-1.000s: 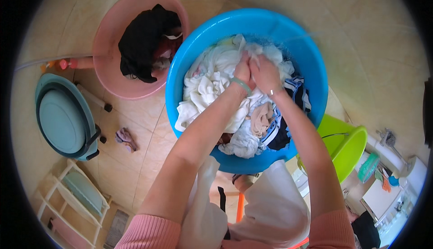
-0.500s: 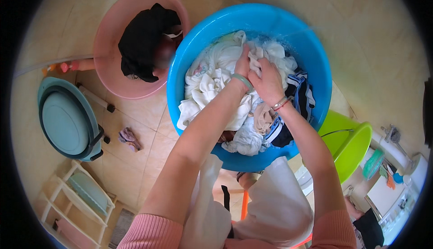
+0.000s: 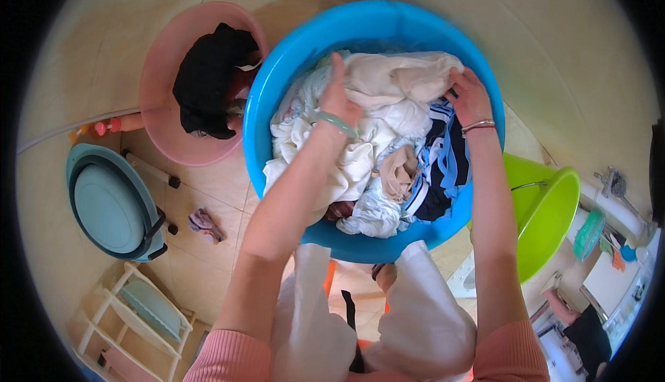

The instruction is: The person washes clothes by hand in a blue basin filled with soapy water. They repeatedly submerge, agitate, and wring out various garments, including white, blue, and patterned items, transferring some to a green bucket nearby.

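Observation:
A large blue basin [image 3: 258, 139] holds a heap of wet laundry. On top of the heap an off-white garment [image 3: 409, 77] lies spread from side to side. My left hand [image 3: 337, 98], a green bangle at its wrist, rests edge-on against the garment's left end with fingers stretched out. Bent over the opposite end, the fingers of my right hand [image 3: 471, 98] grip the cloth. Under and nearer to me are white clothes [image 3: 332, 160], a beige cloth [image 3: 400, 173], a pale crumpled piece [image 3: 374, 210] and navy-blue striped clothing [image 3: 438, 174].
A pink basin [image 3: 156, 98] with black clothing [image 3: 211, 81] stands at the far left. Below it are a grey-green folding basin [image 3: 111, 202], a small purple cloth [image 3: 205, 225] on the tiles and a cream rack [image 3: 131, 320]. A lime-green bucket [image 3: 554, 223] stands at the right.
My hands have moved apart, the left one leftward and the right one to the basin's right side. The off-white garment now lies spread out between them across the heap.

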Tool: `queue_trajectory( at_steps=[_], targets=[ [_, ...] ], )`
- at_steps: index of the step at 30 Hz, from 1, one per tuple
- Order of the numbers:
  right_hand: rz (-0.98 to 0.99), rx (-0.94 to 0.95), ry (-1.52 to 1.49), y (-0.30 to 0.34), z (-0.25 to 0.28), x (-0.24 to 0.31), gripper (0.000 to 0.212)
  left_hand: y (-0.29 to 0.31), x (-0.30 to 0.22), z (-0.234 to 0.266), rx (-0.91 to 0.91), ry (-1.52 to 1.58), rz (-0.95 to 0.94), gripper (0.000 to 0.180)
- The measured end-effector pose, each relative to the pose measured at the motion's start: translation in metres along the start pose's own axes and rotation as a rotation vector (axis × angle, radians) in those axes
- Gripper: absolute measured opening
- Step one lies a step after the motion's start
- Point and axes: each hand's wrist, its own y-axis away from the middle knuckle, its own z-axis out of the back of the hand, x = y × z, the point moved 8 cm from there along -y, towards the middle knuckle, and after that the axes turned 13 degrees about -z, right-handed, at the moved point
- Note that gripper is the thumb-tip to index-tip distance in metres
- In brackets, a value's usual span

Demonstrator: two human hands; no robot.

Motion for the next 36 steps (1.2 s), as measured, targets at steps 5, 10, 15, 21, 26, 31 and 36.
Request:
queue_trajectory(
  at_steps=[5,10,15,21,26,31,36],
  targets=[
    [0.097,0.049,0.009,-0.021,-0.008,-0.003,0.022,-0.001,-0.054,-0.026,0.217,-0.438,-0.297,0.058],
    [0.380,-0.292,0.863,-0.037,-0.082,-0.030,0.041,-0.027,-0.027,-0.008,0.174,-0.883,-0.449,0.060],
    [0.317,-0.410,1.383,-0.061,-0.098,-0.032,0.050,-0.063,-0.029,-0.011,0.203,-1.507,-0.735,0.063],
    [0.176,-0.403,1.443,-0.074,-0.092,-0.033,0.039,-0.091,-0.008,-0.020,0.227,-1.816,-0.536,0.055],
    [0.131,-0.302,1.381,-0.089,-0.099,-0.044,0.040,-0.092,-0.023,-0.004,0.251,-1.733,-0.694,0.050],
    [0.177,-0.204,0.622,-0.064,-0.026,-0.032,0.044,-0.032,-0.021,0.006,0.105,-0.630,-0.235,0.048],
    [0.317,0.023,0.265,0.061,-0.066,0.005,0.046,0.063,-0.006,-0.015,0.119,-0.301,-0.043,0.045]
  ],
)
